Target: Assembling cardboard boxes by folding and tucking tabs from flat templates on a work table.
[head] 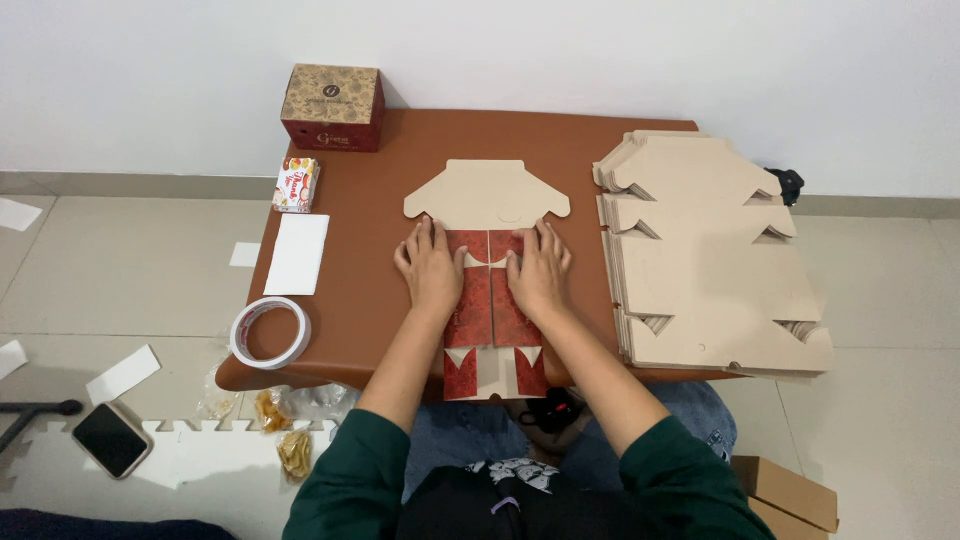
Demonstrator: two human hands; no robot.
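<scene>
Fingers [425, 240] of both hands flatten red box blank [489, 312].

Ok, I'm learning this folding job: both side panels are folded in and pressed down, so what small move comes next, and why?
Probably run both hands outward along the side creases to sharpen them. The left hand and right hand lie flat on the red patterned cardboard box blank, whose two flaps meet at the middle, while its tan top flap is unfolded on the brown table.
</scene>
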